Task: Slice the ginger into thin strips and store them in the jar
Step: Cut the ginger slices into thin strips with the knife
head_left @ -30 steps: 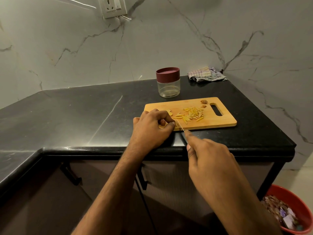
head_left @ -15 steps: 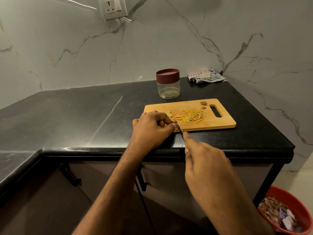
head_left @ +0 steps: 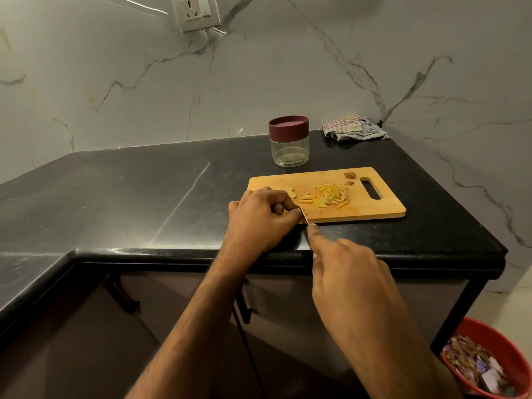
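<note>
On the rectangular wooden cutting board (head_left: 368,207), a pale ginger piece (head_left: 289,192) is pinned under the curled left hand (head_left: 260,216) while a thin-bladed knife (head_left: 303,216) is gripped by the right hand (head_left: 349,272).

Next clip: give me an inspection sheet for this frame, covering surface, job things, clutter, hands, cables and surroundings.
Surface: black counter, cutting board near its front edge.
Job's things: ginger strips piled on board; slices by left hand; two stubs near handle slot; jar behind board, lid on, looks empty; knife blade on board.
Clutter: cloth at back corner.
Hands: left hand curled, holding ginger; right hand grips knife.
Cables: nothing seen.
Surroundings: marble wall, socket, red bin on floor.
</note>
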